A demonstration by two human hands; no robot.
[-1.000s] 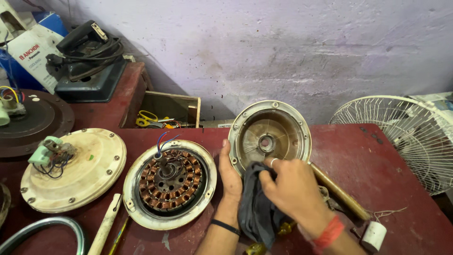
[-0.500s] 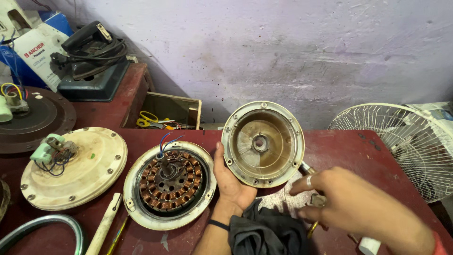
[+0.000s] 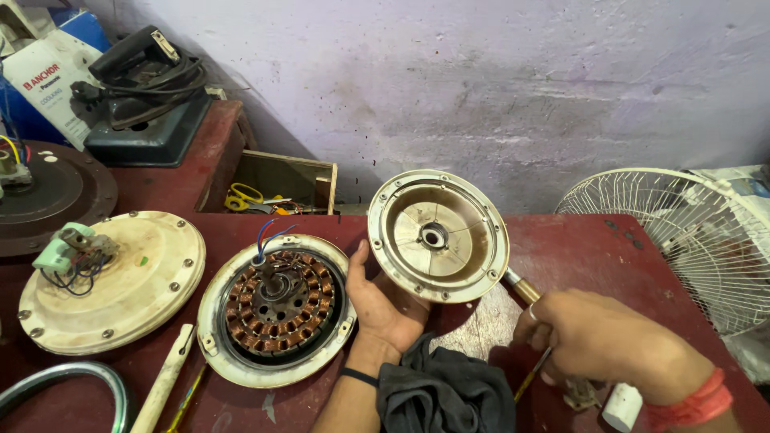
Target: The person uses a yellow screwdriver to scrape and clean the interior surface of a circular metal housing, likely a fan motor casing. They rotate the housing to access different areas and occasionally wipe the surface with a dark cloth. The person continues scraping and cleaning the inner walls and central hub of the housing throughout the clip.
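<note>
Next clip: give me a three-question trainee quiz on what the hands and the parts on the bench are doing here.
1. True or false: the left hand props the round motor cover up on edge.
2. What lies directly left of that hand? A) wound stator B) kettle C) drill
3. Fill in: the right hand closes its fingers on a thin ____ beside the dark cloth.

Key: 1 true; 2 A; 3 tool, whose wooden handle shows below the cover.
</note>
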